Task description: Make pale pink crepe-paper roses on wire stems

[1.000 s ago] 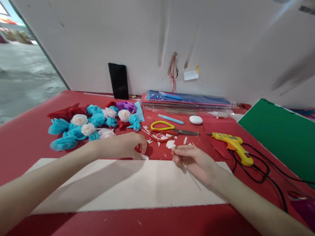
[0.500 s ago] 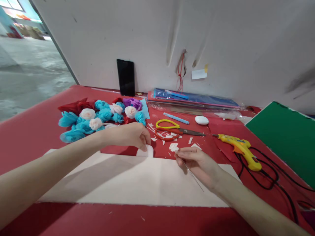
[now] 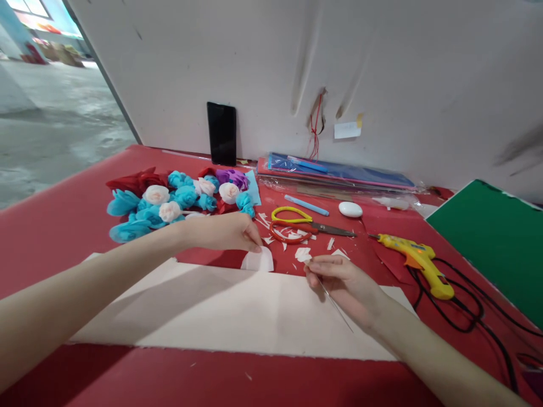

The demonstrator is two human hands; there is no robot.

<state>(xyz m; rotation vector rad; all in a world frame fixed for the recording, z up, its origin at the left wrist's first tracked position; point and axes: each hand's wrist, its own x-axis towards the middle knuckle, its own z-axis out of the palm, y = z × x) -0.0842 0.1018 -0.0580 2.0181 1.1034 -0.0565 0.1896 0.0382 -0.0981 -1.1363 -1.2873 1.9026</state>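
My left hand [image 3: 231,230] reaches in above the pale sheet, its thumb and finger closed on the top edge of a white rounded paper petal [image 3: 258,260]. The petal's lower edge meets the far edge of the pale paper sheet [image 3: 203,311]. Between the fingertips of my right hand [image 3: 335,277] is a thin wire stem [image 3: 338,310], slanting down to the right. A small crumpled white paper flower [image 3: 302,254] tops that stem. Scissors [image 3: 311,227] with yellow and red handles lie just beyond, amid white paper scraps [image 3: 331,243].
Blue, white, red and purple paper flowers [image 3: 185,196] are piled at left. A yellow glue gun [image 3: 418,261] and its black cord lie at right, near a green board [image 3: 492,243]. A phone [image 3: 222,134] leans on the wall. A marker [image 3: 306,204] and white oval object [image 3: 350,210] lie behind the scissors.
My left fingers have shifted slightly right, up to the petal's top edge, and more of the petal shows. My right hand keeps its hold on the stem. The view has shifted a little.
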